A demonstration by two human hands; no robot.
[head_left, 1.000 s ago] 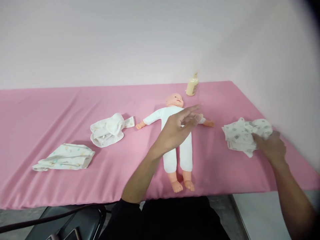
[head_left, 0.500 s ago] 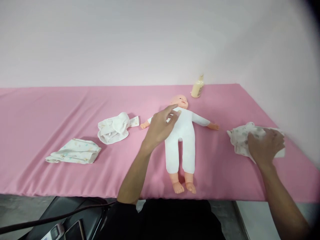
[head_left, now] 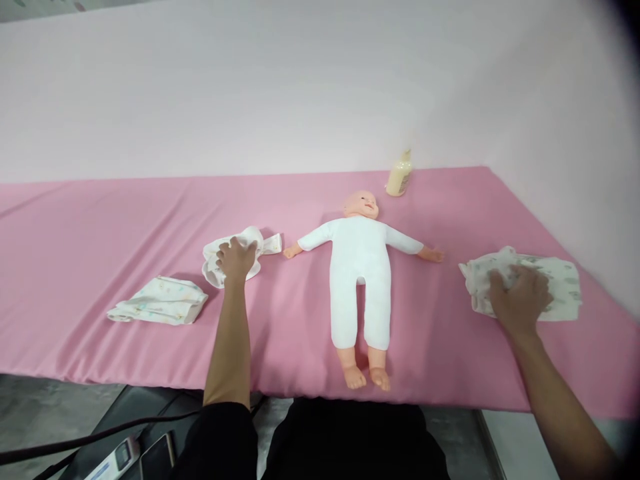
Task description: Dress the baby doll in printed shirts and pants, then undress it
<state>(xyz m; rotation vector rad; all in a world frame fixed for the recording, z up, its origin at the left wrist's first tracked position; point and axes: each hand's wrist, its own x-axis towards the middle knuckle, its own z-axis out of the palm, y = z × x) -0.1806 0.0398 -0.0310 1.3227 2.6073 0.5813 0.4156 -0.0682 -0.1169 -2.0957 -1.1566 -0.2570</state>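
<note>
A baby doll [head_left: 361, 267] in a white fabric body suit lies on its back, arms spread, on a pink-covered table [head_left: 300, 333]. To its left, my left hand [head_left: 237, 259] rests on a crumpled white baby garment [head_left: 249, 235], its fingers spread and bent over the cloth. Far right, my right hand [head_left: 521, 297] lies on a folded white printed cloth [head_left: 564, 287], thumb and fingers apart; parts of its fingers are blurred. A second white garment with small coloured prints [head_left: 163, 300] lies folded at the left, touched by neither hand.
Behind the doll's head stands a pump bottle [head_left: 399, 175] of pale yellow liquid, close to the white wall [head_left: 250, 100]. Below the table's front edge, a black seat [head_left: 107, 427] holds a phone [head_left: 157, 459] and a white device [head_left: 117, 460]. A dark cable [head_left: 100, 440] crosses it.
My left hand has moved left from above the doll's chest onto the crumpled garment. My right hand has shifted slightly left over its cloth, and more of that cloth's right side shows.
</note>
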